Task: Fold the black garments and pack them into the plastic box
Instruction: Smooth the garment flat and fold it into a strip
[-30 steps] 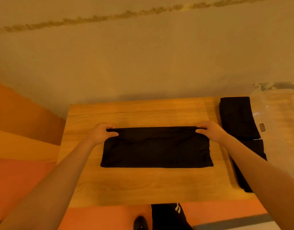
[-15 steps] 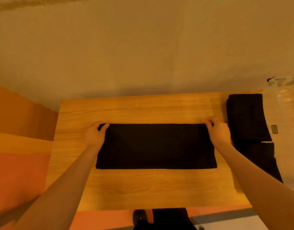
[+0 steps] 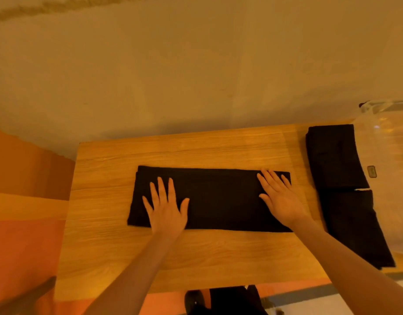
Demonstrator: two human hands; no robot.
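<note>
Item one, black garment: a long folded band lying flat across the middle of the wooden table, its long edges parallel to the table's front edge. Item two, left hand: fingers straight and spread, palm down on the band's left part, holding nothing. Item three, right hand: likewise flat and splayed, pressing the band's right end, fingertips close to the far edge. Change logged against a second ago: I note both hands then pinched the far corners of the cloth and were drawing that edge into line; half a second ago they sat at the two ends; now both have let go and moved inward onto the top surface. I read this as the fold being laid and the hands now smoothing it, so the next fold, probably end over end, looks due before packing. Item four, folded black pile: at the table's right end, well apart from the band, with a further dark piece running toward the near corner. Item five, plastic box: clear, at the far right, just beside that pile; whether anything lies inside I cannot tell through the glare. Packing of the centre garment is not yet begun.
</note>
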